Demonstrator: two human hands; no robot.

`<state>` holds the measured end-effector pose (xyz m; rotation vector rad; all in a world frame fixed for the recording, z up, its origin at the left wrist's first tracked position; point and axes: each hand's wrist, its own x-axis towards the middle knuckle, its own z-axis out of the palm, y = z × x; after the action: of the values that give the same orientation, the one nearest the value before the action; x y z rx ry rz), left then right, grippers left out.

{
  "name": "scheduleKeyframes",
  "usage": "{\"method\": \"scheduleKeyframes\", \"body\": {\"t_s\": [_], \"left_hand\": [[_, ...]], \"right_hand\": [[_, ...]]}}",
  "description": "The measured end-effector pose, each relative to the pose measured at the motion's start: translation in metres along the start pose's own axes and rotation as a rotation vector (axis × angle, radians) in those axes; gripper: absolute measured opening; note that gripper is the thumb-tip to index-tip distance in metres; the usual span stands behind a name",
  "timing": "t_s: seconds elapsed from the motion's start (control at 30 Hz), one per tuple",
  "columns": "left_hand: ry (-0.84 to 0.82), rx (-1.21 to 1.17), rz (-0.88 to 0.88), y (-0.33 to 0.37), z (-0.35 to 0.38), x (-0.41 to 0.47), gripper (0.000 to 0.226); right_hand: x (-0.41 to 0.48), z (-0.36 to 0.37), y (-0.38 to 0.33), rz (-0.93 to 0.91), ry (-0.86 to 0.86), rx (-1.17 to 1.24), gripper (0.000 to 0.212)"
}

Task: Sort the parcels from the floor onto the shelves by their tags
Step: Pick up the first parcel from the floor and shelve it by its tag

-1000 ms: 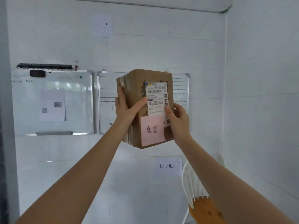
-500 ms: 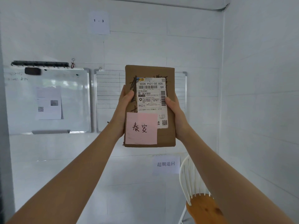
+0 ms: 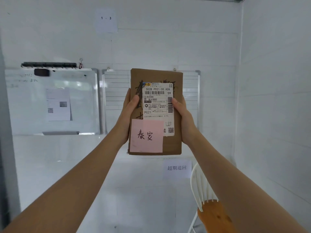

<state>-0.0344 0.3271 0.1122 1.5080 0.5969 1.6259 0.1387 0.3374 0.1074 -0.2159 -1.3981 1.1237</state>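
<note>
White tiled walls (image 3: 168, 47) meet in a corner toward 2 o'clock, evenly and brightly lit. At 9 o'clock hangs a glossy silver-framed whiteboard (image 3: 80, 91) with a printed white sheet (image 3: 58, 105) stuck to it and a black hook rail (image 3: 48, 64) just above. Beside it, nearer centre, hangs a second ruled whiteboard (image 3: 116, 98). At 12 o'clock a small white paper sign reading "1 - 3" (image 3: 106, 20) is fixed high up. At 5 o'clock a white paper sign with black Chinese characters (image 3: 177, 168) sits beside a white spindle-back chair with an orange wooden seat (image 3: 213, 216).
</note>
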Motion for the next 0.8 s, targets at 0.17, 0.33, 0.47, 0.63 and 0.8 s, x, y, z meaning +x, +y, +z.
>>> {"method": "scheduleKeyframes", "body": {"t_s": [0.17,0.33,0.47,0.63,0.8], "left_hand": [[0.087,0.067,0.032,0.003,-0.007,-0.023,0.073],[0.244,0.156,0.053,0.036,-0.029,-0.066,0.082],[0.353,0.216,0.088,0.068,-0.054,-0.110,0.066],[0.468,0.293,0.105,0.130,-0.065,-0.195,0.089],[0.671,0.454,0.174,0.206,-0.067,-0.303,0.052]], "right_hand": [[0.001,0.008,0.014,0.067,-0.099,0.104,0.062],[0.001,0.051,0.035,0.121,-0.235,0.228,0.060],[-0.010,0.104,0.045,0.201,-0.343,0.337,0.067],[-0.047,0.188,0.039,0.254,-0.509,0.485,0.067],[-0.113,0.286,0.010,0.307,-0.674,0.652,0.070]]}}
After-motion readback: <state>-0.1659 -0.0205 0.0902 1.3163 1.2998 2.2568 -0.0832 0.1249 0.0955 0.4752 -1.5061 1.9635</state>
